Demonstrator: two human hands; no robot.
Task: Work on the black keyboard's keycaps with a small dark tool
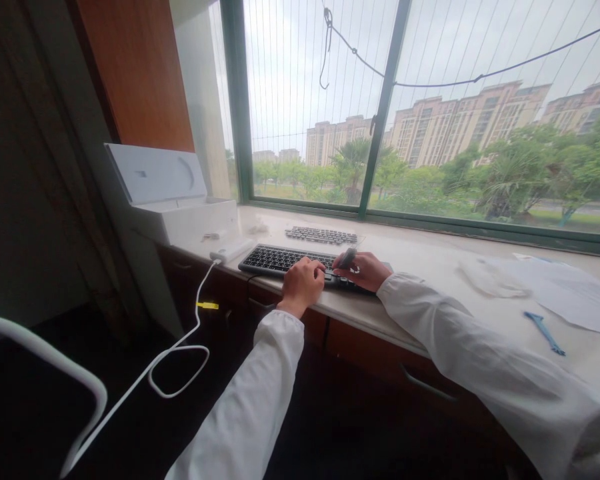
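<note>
Head view: black keyboard (285,259) on table (420,257) by window. Left hand (303,283) curled on keys, fingers together; right hand (363,270) fingers clamped on small dark tool (347,257). Removed keycaps (321,235) laid behind; most keys still seated.

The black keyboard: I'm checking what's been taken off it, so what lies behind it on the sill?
Behind the black keyboard lies a flat panel of grey keycaps on the white sill. The left hand and right hand cover the keyboard's right end.
</note>
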